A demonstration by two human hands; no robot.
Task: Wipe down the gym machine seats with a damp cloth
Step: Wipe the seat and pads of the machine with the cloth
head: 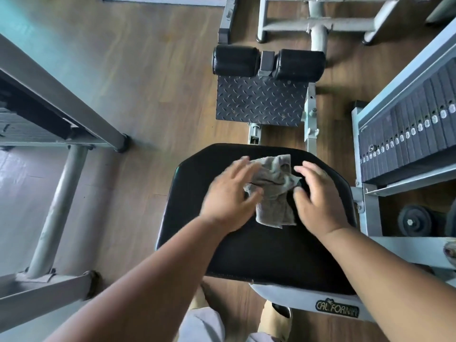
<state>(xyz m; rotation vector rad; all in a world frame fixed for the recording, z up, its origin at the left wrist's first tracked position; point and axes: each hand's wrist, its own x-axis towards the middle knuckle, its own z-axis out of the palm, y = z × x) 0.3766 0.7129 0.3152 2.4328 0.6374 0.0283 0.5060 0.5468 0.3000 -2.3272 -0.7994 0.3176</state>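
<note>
Now | cloth (pixel 274 191) bunched mid-seat (pixel 259 243) | left hand (pixel 229 193) flat on its edge, right hand (pixel 318 201) spread beside it, neither grip closed (left blurred) | risk: crumpled cloth skids, leaving seat edges unwiped

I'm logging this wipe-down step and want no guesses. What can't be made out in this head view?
- Left hand: motion-blurred, so its contact with the cloth is unclear.
- Cloth dampness: not visible.
- Seat: the middle is covered by the cloth and right hand; wiped areas can't be told.
- Weight stack labels: too small to read.
- Logo plate: lettering partly unclear.
</note>
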